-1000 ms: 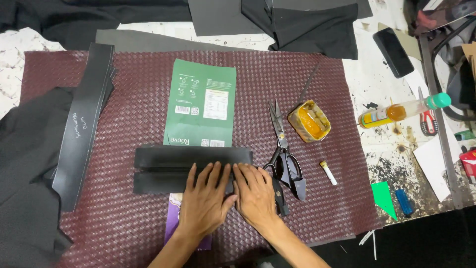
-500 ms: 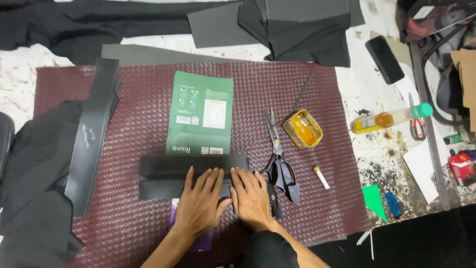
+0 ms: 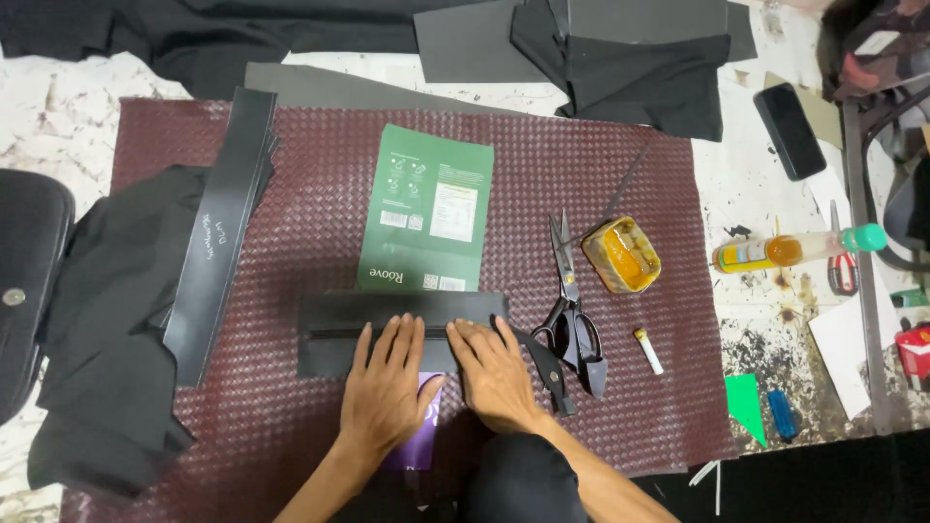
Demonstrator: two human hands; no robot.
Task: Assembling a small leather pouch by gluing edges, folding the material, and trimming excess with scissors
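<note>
Since the earlier frame little has shifted: both hands have stayed pressed on the folded black leather piece (image 3: pixel 387 329), which lies near the front of the maroon woven mat (image 3: pixel 291 174). The left hand (image 3: pixel 387 392) and right hand (image 3: pixel 494 373) lie flat side by side, fingers spread, gripping nothing. Just beyond the piece lies a green pouch (image 3: pixel 428 208); black scissors (image 3: pixel 572 320) and a tin of yellow glue (image 3: pixel 622 254) sit to its right.
</note>
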